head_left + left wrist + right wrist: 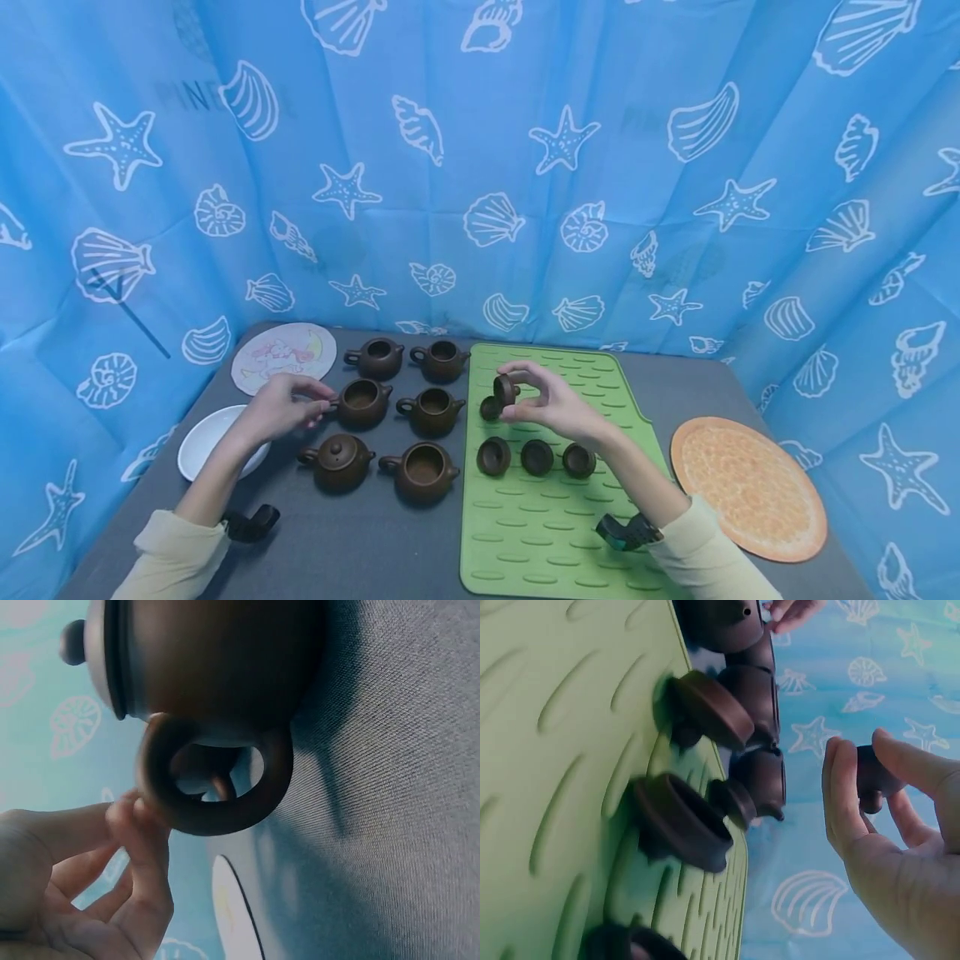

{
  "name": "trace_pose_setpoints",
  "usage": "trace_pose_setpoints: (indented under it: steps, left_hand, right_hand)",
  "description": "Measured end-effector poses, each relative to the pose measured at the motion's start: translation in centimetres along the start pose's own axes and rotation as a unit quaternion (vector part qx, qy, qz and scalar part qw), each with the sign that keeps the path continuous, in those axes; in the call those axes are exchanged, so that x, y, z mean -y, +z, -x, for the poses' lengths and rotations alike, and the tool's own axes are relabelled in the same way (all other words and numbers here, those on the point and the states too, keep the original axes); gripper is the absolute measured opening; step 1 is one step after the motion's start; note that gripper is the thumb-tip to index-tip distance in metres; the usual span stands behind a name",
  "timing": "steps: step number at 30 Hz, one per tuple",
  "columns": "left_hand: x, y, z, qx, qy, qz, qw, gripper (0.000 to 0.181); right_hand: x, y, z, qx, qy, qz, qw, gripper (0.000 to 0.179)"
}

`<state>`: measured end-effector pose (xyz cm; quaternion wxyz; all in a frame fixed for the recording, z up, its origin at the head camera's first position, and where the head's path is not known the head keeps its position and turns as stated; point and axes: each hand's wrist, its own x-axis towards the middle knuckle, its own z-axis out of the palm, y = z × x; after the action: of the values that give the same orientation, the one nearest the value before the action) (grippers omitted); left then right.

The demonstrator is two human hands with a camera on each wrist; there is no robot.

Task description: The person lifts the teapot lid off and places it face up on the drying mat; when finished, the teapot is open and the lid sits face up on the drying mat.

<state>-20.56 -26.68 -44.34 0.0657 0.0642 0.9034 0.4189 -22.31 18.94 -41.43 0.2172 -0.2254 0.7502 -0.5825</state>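
Over the back left of the green mat, my right hand (551, 404) holds a small brown teapot lid (504, 390) between thumb and fingers. In the right wrist view this lid (875, 776) is tilted, its knob showing below the fingers. My left hand (288, 408) has thumb and forefinger at the handle of an uncovered brown teapot (363, 403), seemingly pinching it. Closest to the left wrist camera is a lidded teapot (217, 667), whose handle partly hides the fingertips. Several more lids, including one (537, 457), lie knob down on the mat (517, 533).
Other uncovered teapots, among them one (422, 473) at the front, stand in two columns left of the mat. A white plate (213, 442) and a round printed mat (283, 354) lie far left. A round orange-brown mat (750, 487) lies right. Blue curtain (480, 167) surrounds the table.
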Motion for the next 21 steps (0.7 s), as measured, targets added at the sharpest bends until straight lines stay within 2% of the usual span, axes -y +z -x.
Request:
trace_pose_setpoints:
  steps: [12, 21]
  left_hand:
    - [0.4, -0.3, 3.2, -0.003, 0.009, -0.004, 0.9999, 0.025]
    - [0.6, 0.3, 5.1, 0.010, -0.013, 0.006, 0.9998, 0.029]
  right_hand:
    - [-1.7, -1.9, 0.4, -0.013, 0.012, 0.022, 0.9996, 0.061]
    - [-3.3, -3.2, 0.2, -0.011, 0.038, 0.031, 0.9988, 0.062]
